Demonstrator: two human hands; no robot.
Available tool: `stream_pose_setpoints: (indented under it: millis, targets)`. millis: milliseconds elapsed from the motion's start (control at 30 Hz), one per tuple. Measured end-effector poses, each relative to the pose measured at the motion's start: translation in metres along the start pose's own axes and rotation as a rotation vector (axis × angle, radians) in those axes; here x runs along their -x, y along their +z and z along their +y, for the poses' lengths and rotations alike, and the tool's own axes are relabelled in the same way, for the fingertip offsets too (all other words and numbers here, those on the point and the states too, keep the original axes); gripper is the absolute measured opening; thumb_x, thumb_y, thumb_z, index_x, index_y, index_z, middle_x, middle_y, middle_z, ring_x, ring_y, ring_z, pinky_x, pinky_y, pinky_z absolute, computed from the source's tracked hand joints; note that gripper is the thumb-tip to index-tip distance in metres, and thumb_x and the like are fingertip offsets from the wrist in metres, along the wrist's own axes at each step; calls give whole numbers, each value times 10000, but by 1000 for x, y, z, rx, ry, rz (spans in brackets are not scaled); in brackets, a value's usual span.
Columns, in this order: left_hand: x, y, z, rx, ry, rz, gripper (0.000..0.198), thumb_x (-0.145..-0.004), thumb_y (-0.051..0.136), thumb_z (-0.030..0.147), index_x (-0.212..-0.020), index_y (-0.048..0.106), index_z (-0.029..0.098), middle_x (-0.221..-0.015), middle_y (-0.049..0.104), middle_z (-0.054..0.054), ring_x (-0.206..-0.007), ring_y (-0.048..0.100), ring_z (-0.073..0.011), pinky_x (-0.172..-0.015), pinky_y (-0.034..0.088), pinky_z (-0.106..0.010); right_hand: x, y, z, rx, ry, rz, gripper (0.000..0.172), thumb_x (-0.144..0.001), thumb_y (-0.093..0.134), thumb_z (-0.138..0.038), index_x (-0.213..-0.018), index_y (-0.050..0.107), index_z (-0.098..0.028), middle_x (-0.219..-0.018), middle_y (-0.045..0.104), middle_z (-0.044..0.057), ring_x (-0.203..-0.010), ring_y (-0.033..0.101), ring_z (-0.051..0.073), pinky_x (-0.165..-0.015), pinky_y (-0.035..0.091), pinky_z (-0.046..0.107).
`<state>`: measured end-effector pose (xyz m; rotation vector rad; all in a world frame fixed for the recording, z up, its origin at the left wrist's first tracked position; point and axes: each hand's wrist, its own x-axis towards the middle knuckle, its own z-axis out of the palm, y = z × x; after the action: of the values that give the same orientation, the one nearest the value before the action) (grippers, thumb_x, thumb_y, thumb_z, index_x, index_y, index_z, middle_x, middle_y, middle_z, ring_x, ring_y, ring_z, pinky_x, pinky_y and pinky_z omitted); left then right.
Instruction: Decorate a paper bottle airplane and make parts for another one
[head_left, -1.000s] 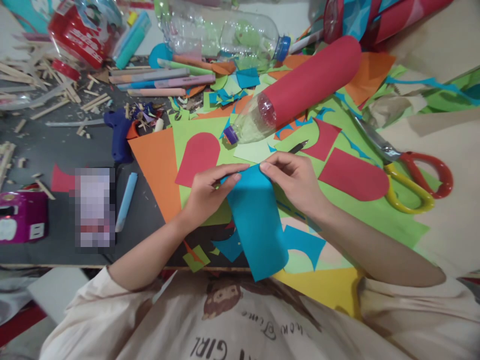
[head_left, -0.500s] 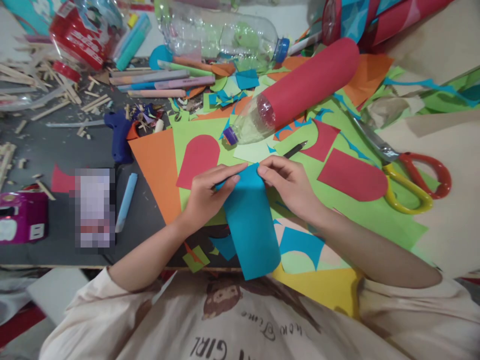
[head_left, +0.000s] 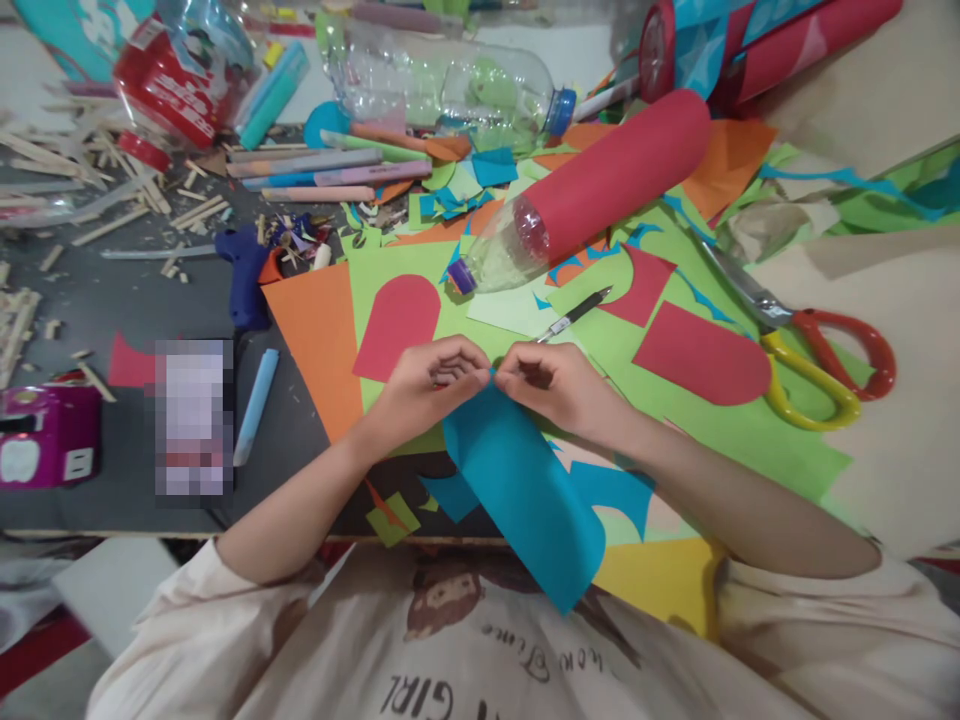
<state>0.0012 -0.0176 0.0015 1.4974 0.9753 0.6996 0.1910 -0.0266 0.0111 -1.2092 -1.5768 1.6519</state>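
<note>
A folded-looking piece of blue paper [head_left: 525, 490] hangs slantwise from my fingertips, its rounded end down towards my shirt. My left hand [head_left: 439, 380] pinches its upper tip between thumb and curled fingers. Right beside it, my right hand [head_left: 551, 385] pinches the same tip. A pen [head_left: 574, 315] lies just above my right hand on green paper [head_left: 750, 445]. One red rounded piece [head_left: 397, 325] is left of the hands, another [head_left: 701, 352] to the right. Beyond them lies a clear bottle wrapped in red paper [head_left: 622, 170], its purple cap towards the left.
Scissors [head_left: 817, 360] with red and yellow handles lie at the right. A blue glue gun [head_left: 246, 278], a phone [head_left: 195, 415], a light-blue marker [head_left: 256, 405] and a purple box [head_left: 49, 435] are at the left. Pens, scraps, sticks and a clear bottle [head_left: 450, 80] cover the back.
The blue paper's lower end has swung right and down. Both hands have moved slightly down, and their fingers are now more curled and closer together. More of the pen shows.
</note>
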Motion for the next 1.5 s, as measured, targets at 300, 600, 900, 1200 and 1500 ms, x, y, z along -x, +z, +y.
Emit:
stream_pose_setpoints:
  millis: [300,600,900,1200,1500]
  targets:
    - [-5,-12,5,-139,111,214,262,-903,608,354,-713,522,195,-583,417,55,-498,332,-69,-456,278,-207,-2,-7,-6,12,-4,-56,264,-820,622,-375,-654,518,-197,-557,413,-54,-528,321,89,-489,244,254]
    - [-16,-31,-8,-19,226,522,354,-828,725,473,-663,573,198,-560,415,47,-476,320,-78,-452,263,-238,-7,-52,-17,116,-13,-57,203,-766,634,-287,-604,559,-193,-546,432,-48,-522,353,83,-493,262,256]
    - [-17,-35,-10,64,228,616,376,-788,762,526,-654,588,220,-570,415,42,-496,294,-87,-463,227,-253,-6,-83,-18,151,-55,29,209,-756,749,-313,-613,650,-199,-582,586,-20,-547,492,102,-524,380,267]
    - [-16,-28,-7,98,172,524,337,-855,714,463,-694,535,227,-512,446,72,-430,466,-74,-430,389,-203,-9,-92,-18,33,-153,358,189,-744,667,-58,-602,671,-181,-524,581,-48,-493,501,65,-504,383,236]
    - [-3,-22,11,-14,66,60,278,-834,662,428,-720,557,198,-595,547,33,-488,530,-90,-456,401,-204,-9,-91,-22,2,-222,525,113,-702,678,-118,-609,664,-181,-591,580,-40,-556,436,65,-542,314,251]
